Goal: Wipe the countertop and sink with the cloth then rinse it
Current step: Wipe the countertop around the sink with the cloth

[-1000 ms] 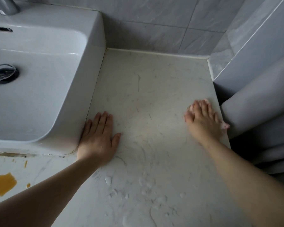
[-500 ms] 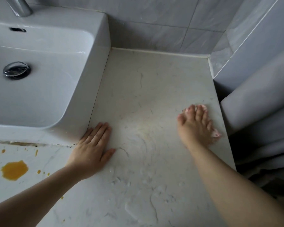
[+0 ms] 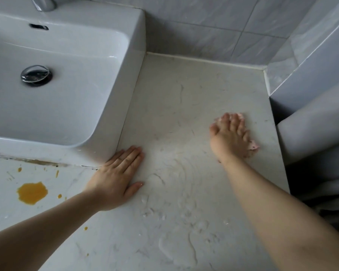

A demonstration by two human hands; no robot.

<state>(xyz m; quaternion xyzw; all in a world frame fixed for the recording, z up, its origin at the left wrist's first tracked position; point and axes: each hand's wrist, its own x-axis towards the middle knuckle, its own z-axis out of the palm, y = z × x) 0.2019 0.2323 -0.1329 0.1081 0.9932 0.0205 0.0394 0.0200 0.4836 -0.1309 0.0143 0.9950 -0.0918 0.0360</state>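
The right hand [image 3: 232,136] is pressing down on the pink cloth [image 3: 252,146] with fingers spread and nearly straight. It is bearing on the cloth rather than gripping it, and only scraps of cloth are showing past the fingertips and at the little-finger side. The cloth is lying on the pale marbled surface [image 3: 184,90], near its right edge and well apart from the sink [image 3: 134,55]. A flat, spread palm is judged to be serving the wiping stroke by loading the whole cloth evenly. The left hand [image 3: 115,177] is lying open and flat on the surface, holding nothing, with its fingertips just beside the sink's front corner. It appears to be bracing the person while they lean in. Wet smears and droplets [image 3: 174,241] are showing across the near part of the surface, which suggests wiping is under way. A yellow stain [image 3: 32,192] with small splashes around it is sitting in front of the sink, unwiped. The basin, with its chrome drain plug [image 3: 36,75] and the faucet [image 3: 44,2] above, is judged not yet attended to, and rinsing is outstanding. The tiled wall [image 3: 204,32] is bounding the back, and grey curtain-like material [image 3: 311,137] is crowding the right edge, limiting the stroke there.
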